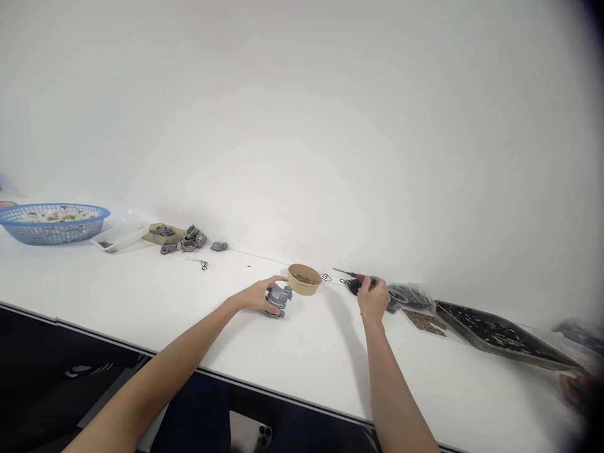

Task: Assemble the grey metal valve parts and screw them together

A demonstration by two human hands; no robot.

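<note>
My left hand (258, 294) rests on the white table (141, 302) and grips a grey cast-metal part (279, 300). Just right of it stands a small brown paper bowl (304, 279) with tiny brass pieces inside. My right hand (373, 298) reaches farther right, its fingers pinched over a pile of black rubber rings (352, 286). Whether it holds a ring is too small to tell. A red-handled screwdriver (353, 275) lies just behind that hand, near the wall.
A blue basket (53, 222) and a white tray (117, 238) sit far left, with several grey metal parts (189, 239) beside them. Right of my hand lie plastic bags (410, 296) and a dark metal tray (500, 336) of small parts. Another person's hand (578, 390) shows at the right edge.
</note>
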